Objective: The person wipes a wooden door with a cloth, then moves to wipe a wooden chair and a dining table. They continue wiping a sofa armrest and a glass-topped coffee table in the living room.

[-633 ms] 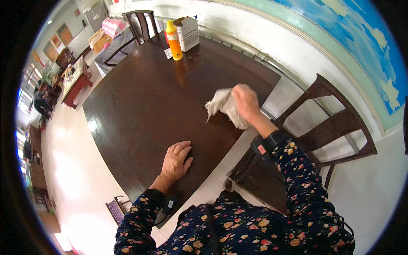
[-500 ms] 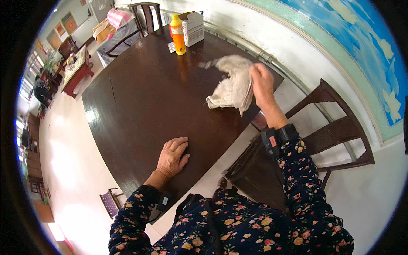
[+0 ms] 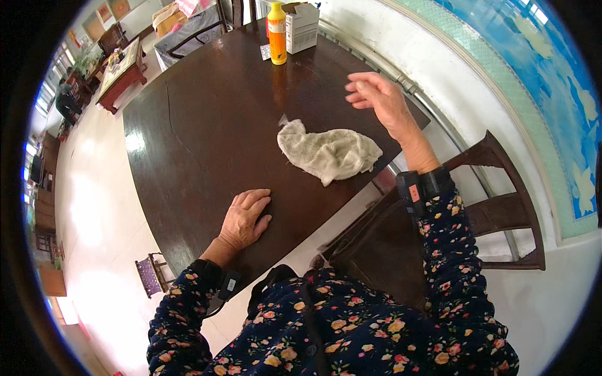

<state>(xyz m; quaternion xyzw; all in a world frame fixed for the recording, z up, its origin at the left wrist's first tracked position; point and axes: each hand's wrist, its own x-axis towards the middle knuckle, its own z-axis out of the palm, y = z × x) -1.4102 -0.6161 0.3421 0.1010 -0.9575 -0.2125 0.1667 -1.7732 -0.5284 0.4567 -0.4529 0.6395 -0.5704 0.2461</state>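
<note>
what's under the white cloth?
The crumpled white cloth lies on the dark wooden table. Only tabletop shows around it; anything beneath is covered. The right hand hovers above, open.

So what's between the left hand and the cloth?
Only bare dark tabletop, per the head view; the left hand lies flat, apart from the crumpled cloth.

Her left hand (image 3: pixel 246 216) lies flat, palm down. Her right hand (image 3: pixel 376 97) hovers raised, fingers loosely spread, holding nothing.
</note>
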